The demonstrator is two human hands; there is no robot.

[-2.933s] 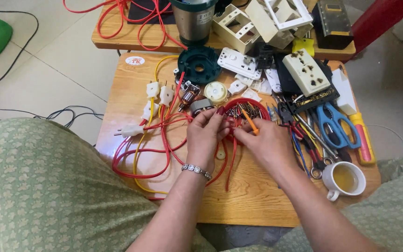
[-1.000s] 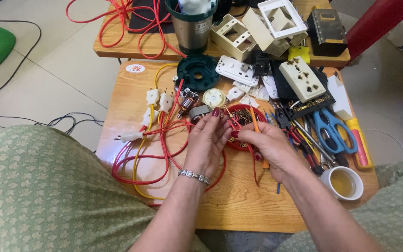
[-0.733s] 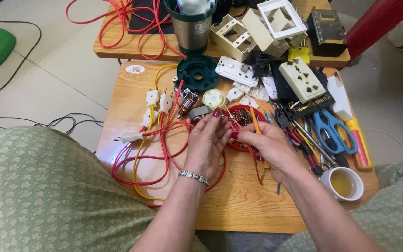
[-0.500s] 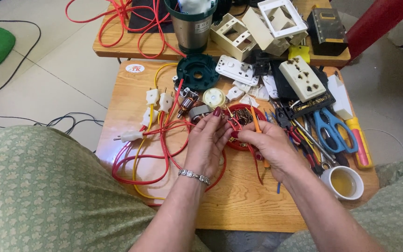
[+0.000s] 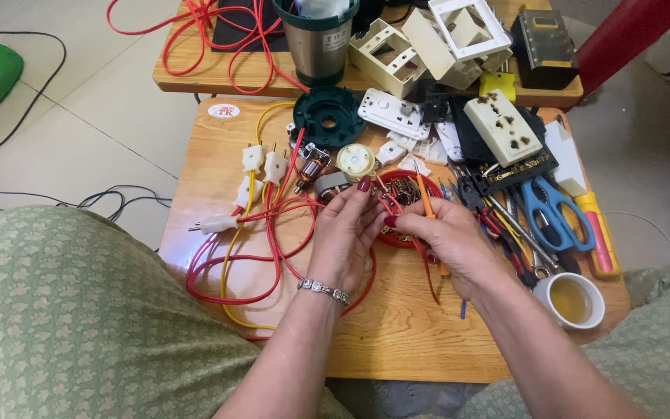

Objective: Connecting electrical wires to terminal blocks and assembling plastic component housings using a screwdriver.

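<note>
Shifted slightly toward six o'clock: left hand [image 5: 348, 233] and right hand [image 5: 447, 237], fingers pinched shut on thin red wire [image 5: 391, 208]; light, floppy, best gripped near bared end.

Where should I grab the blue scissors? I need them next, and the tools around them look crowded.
Take the scissors by the blue finger loops, coming from above on the side nearest you. The loops lie flat and exposed, while the blades point away toward the white socket block.
</note>
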